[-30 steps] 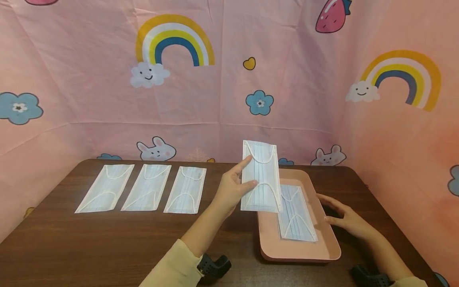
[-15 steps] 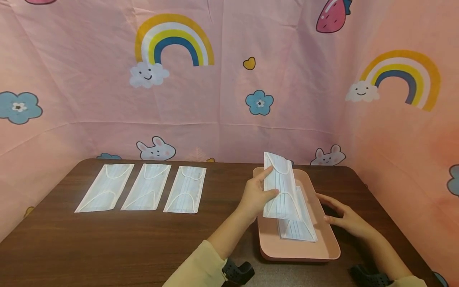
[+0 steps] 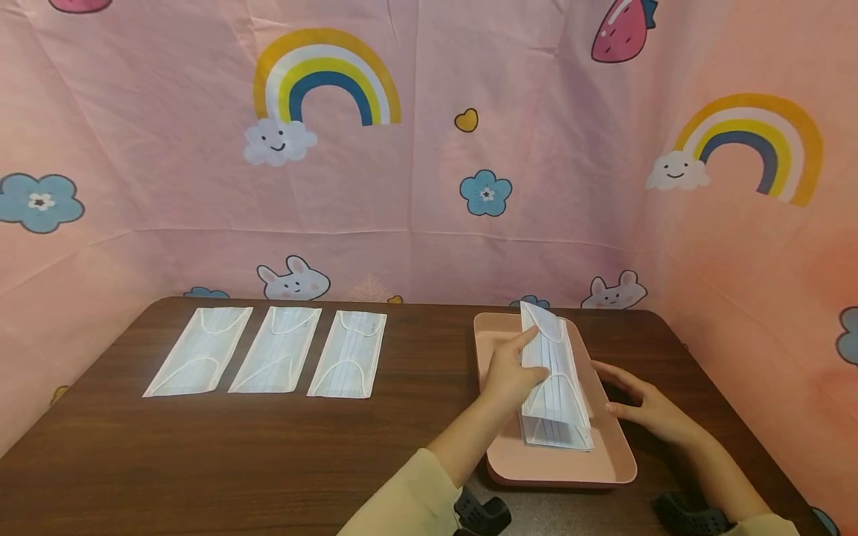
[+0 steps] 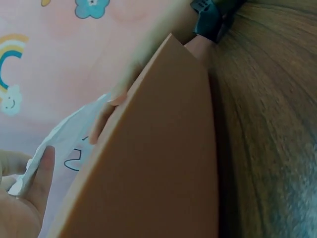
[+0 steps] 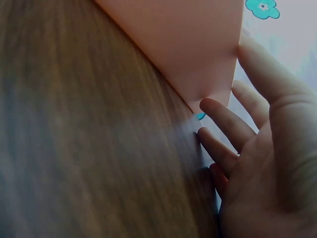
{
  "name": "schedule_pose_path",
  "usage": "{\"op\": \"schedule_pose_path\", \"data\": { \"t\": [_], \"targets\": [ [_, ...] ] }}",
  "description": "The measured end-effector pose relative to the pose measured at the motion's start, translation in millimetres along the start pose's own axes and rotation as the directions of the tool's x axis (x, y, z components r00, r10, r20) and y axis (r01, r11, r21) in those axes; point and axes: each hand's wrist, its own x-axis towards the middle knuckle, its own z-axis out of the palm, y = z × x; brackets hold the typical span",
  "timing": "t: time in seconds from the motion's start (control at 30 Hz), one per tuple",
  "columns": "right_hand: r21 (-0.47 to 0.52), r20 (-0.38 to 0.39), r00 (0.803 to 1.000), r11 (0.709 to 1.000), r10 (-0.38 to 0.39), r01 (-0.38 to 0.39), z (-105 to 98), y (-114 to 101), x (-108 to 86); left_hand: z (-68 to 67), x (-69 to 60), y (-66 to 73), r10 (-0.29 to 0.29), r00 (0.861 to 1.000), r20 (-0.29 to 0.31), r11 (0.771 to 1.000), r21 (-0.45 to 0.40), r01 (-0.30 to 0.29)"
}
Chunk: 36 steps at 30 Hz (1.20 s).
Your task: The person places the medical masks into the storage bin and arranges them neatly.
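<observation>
Left hand [image 3: 511, 378] pinches a face mask [image 3: 555, 394] over the pink tray [image 3: 536, 469]

Here on the dark wooden counter [image 3: 201, 461], the tray sits toward 4 o'clock, and the left hand's grip is firm: thumb and fingers nip the mask along its 9 o'clock edge. That mask hangs tilted above a second mask [image 3: 553, 435] lying inside the tray, hiding most of it — whether the two touch, I can't tell. Round at the tray's 3 o'clock side, the right hand [image 3: 649, 412] has its grip relaxed, fingers loosely spread, thumb and a fingertip against the outer wall. Away at 8 o'clock, well apart from the tray — three flat masks [image 3: 273, 350], lined up side by side. And at 12 o'clock, behind everything, hangs a pink patterned cloth [image 3: 429, 171].
</observation>
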Motion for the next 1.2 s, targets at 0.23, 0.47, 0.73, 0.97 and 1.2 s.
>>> {"op": "schedule_pose_path", "data": {
  "t": [0.23, 0.47, 0.73, 0.97, 1.2],
  "targets": [
    [-0.003, 0.004, 1.0, 1.0, 0.029, -0.029, 2, -1, 0.1, 7.9, 2.1, -11.1, -0.055, 0.997, -0.047, 0.997, 0.044, 0.057],
    [-0.018, -0.003, 1.0, 1.0, -0.003, 0.003, 2, -2, -1.1, 12.5, 2.7, -17.7, -0.084, 0.994, -0.063, 0.99, 0.105, 0.091],
    [-0.004, 0.002, 1.0, 1.0, -0.012, 0.012, 1, 0, -2.1, 14.0, 2.9, -21.1, -0.076, 0.995, -0.059, 0.973, 0.213, 0.087],
    [-0.002, 0.002, 1.0, 1.0, -0.024, 0.024, 1, -1, -1.3, 10.9, 2.0, -22.7, -0.065, 0.997, -0.042, 0.947, 0.312, 0.074],
    [-0.025, -0.006, 1.0, 1.0, -0.002, 0.002, 2, -3, -0.6, 10.2, 1.4, -23.6, -0.023, 0.999, -0.046, 0.716, 0.697, 0.048]
  ]
}}
